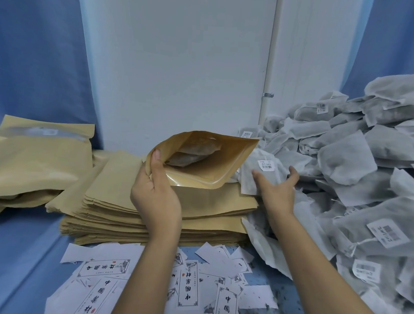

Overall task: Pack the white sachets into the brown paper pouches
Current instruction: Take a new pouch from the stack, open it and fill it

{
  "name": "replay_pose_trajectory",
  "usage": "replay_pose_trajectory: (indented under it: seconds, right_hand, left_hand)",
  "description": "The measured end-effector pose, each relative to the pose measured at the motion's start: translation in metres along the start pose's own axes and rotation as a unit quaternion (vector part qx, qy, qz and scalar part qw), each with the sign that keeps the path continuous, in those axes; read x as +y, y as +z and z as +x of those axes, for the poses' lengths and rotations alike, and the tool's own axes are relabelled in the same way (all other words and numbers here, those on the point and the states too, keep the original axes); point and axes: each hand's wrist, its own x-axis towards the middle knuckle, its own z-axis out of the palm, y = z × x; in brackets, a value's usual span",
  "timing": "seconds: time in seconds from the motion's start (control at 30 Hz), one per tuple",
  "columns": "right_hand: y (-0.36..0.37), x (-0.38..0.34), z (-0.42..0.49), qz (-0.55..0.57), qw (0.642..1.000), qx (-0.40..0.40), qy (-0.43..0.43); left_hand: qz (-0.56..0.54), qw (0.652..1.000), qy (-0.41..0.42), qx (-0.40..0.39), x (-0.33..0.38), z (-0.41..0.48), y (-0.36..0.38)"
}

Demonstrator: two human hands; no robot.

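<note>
While your left grip (155,194) pinched the rim of the brown pouch (200,174), your right grip (277,193), fingers spread wide, held a white sachet (248,180).

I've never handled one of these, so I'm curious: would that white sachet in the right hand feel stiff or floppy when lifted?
Probably floppy: the sachet creases where the right hand grips it. Likely light for its size, since thumb and fingers alone hold it. Its fabric-like mesh looks unlikely to slip.
</note>
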Motion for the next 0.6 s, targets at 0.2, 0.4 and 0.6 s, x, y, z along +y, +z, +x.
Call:
replay_pose_trajectory:
  seconds: [0.2,0.4,0.6]
  right_hand:
    - [-0.004,0.004,0.001,0.030,0.998,-0.021,-0.058]
    - [-0.008,-0.016,-0.011,0.164,0.975,-0.112,-0.096]
    - [-0.015,-0.031,-0.034,0.102,0.907,-0.408,0.018]
  left_hand:
    - [0.001,1.000,0.010,0.007,0.004,0.006,0.001]
    - [-0.023,0.999,0.034,0.006,0.010,0.011,0.001]
    - [0.008,0.998,0.059,-0.018,0.007,0.018,0.001]
